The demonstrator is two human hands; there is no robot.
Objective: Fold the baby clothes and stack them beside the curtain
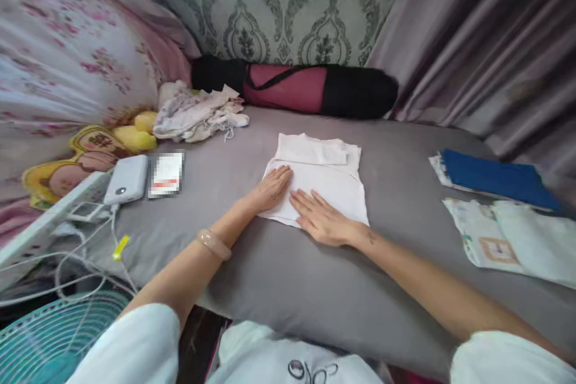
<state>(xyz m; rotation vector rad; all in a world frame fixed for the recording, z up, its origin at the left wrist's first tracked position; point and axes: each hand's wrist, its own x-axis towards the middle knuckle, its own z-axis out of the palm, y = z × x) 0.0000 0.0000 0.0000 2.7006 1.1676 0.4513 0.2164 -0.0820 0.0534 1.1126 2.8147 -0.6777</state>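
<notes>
Resting flat and unclenched, my left hand (272,188) touches the white garment (332,182) at nine o'clock, my right hand (322,219) at six.

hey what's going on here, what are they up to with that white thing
A person has the left hand and the right hand resting on a white garment, which lies on a grey sheet with a strip folded over along its far side. Neither hand is gripping or lifting it. Off to the right lie a folded blue cloth and a folded pale patterned cloth. At the far left is a rumpled heap of pale cloth.
</notes>
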